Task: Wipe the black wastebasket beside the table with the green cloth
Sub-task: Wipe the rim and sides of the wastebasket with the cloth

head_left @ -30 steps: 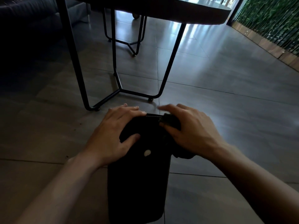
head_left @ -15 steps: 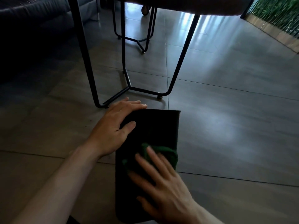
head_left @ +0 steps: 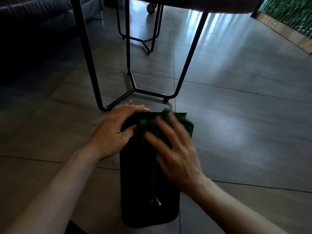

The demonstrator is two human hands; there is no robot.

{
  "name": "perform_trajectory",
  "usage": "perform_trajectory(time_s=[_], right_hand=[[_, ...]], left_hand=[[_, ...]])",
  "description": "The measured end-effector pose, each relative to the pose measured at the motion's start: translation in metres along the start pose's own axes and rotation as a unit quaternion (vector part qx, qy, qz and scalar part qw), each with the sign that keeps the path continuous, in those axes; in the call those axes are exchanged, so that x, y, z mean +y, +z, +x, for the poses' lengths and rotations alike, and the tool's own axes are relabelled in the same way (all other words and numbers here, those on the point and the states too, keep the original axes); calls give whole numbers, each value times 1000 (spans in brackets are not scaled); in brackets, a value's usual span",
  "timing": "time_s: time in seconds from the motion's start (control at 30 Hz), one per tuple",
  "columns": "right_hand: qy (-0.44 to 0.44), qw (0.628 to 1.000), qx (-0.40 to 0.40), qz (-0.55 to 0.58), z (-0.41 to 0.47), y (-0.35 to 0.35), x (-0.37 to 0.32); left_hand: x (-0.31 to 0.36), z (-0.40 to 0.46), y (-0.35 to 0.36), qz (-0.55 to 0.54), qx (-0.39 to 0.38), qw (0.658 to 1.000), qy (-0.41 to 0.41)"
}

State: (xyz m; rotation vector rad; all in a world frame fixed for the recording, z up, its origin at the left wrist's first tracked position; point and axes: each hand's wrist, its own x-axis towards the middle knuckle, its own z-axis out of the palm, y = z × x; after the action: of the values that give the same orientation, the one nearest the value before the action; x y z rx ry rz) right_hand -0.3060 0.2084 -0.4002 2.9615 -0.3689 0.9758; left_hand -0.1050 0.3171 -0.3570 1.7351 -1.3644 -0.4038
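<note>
The black wastebasket (head_left: 148, 191) lies on its side; the right hand (head_left: 175, 154) presses the green cloth (head_left: 162, 127) flat, fingers spread, while the left hand (head_left: 116, 130) grips its edge.

Black wastebasket (head_left: 140, 191) lying on side on floor; crumpled green cloth (head_left: 158, 130) on its far end.

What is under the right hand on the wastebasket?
The green cloth lies bunched under the right hand, pressed against the black wastebasket near its far edge. The cloth's middle and the surface beneath it are covered.
</note>
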Motion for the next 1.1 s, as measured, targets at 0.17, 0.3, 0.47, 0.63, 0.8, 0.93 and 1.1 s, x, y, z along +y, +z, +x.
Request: perform_trajectory(time_s=[0.17, 0.3, 0.47, 0.63, 0.8, 0.93, 1.1], right_hand=[[-287, 943, -139, -100, -114, 18, -32], [-317, 927, -146, -133, -111, 8, -19], [-47, 999, -6, -26, -10, -14, 6], [-34, 999, 20, -13, -17, 2, -2], [-355, 907, -126, -188, -136, 35, -30], [-337, 927, -107, -124, -102, 25, -19], [-52, 998, 12, -41, -3, -4, 1]], left_hand=[[0, -4, -2, -9, -3, 1000, -2], [3, -2, 1, -7, -12, 1000, 8], [6, 1, 3, -12, -18, 1000, 17], [6, 2, 1, -9, -24, 1000, 8], [7, 0, 1, -5, -23, 1000, 0], [10, 1, 5, -6, -26, 1000, 11], [12, 4, 8, -5, -29, 999, 32]])
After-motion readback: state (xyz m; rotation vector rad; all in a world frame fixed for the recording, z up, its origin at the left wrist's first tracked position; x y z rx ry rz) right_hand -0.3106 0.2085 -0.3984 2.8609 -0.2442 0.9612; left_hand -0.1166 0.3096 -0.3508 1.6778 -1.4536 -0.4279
